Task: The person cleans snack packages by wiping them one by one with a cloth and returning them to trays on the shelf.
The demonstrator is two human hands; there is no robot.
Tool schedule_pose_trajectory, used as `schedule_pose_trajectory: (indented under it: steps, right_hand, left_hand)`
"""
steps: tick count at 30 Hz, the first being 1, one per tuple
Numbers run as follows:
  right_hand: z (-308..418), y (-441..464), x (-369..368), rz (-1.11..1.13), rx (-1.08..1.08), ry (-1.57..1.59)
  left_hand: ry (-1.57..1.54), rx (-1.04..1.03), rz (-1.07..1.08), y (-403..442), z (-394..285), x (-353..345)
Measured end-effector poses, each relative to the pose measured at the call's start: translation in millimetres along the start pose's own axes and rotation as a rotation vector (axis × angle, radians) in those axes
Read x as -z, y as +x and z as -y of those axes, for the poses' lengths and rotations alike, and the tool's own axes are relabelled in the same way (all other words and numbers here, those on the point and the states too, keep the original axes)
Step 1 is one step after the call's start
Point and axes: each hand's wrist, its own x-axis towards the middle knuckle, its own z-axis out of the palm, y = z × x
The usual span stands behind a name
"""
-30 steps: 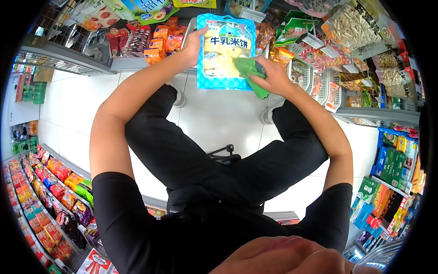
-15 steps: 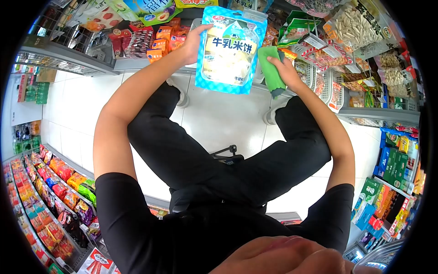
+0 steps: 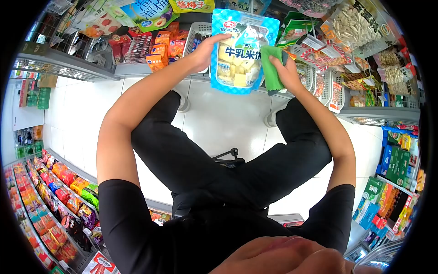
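My left hand (image 3: 205,53) is closed on the left edge of a blue-and-white snack bag (image 3: 239,61) with a clear window, its thumb across the front. Pale square pieces show through that window. The bag is upright and faces me above the floor, close to the shelf. In my right hand (image 3: 287,73) is a green cloth (image 3: 272,75), pinched under the thumb and bunched with a darker grey part below. This cloth overlaps the bag's right edge and seems to touch it. The fingers behind the bag and cloth are hidden.
Ahead, a shelf holds orange snack packets (image 3: 160,50), a white basket (image 3: 199,32) and bags of seeds (image 3: 351,29). Rows of colourful packets (image 3: 68,173) line the left side. Boxes (image 3: 396,164) stack at the right. My legs (image 3: 273,169) are spread over pale tiles.
The snack bag has shifted right with my left hand, uncovering the white basket. Its right edge now sits behind the cloth. My right hand has barely moved.
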Motion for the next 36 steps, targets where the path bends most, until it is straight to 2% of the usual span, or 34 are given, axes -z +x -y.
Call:
schedule_pose_trajectory:
  steps: [4, 8, 12, 21, 24, 26, 29, 30, 36]
  right_hand:
    - [2, 5, -3, -0.033, 0.006, 0.032]
    - [10, 7, -3, 0.001, -0.055, 0.134]
    - [9, 6, -1, 0.009, -0.134, 0.146]
    - [12, 3, 0, 0.013, -0.061, 0.104]
    - [8, 5, 0, 0.013, -0.101, 0.11]
    - [4, 7, 0, 0.009, -0.063, 0.1]
    - [-17, 15, 1, -0.019, 0.065, -0.022]
    - [-20, 14, 2, -0.016, 0.103, -0.064]
    - [-13, 1, 5, 0.078, 0.233, -0.253]
  left_hand:
    - [-0.012, -0.032, -0.016, 7, -4, -6]
    - [0.04, -0.074, -0.119, 22, -1, -2]
    - [0.071, -0.114, -0.09, 28, 0, 5]
    - [0.055, -0.113, -0.118, 24, -2, -5]
    - [0.071, -0.126, -0.098, 33, 1, 1]
    - [0.104, -0.157, -0.108, 40, 4, 3]
    - [0.167, -0.232, -0.245, 44, -8, -10]
    - [0.099, -0.26, -0.228, 53, -11, -6]
    - [0.226, -0.44, -0.291, 85, -25, 0]
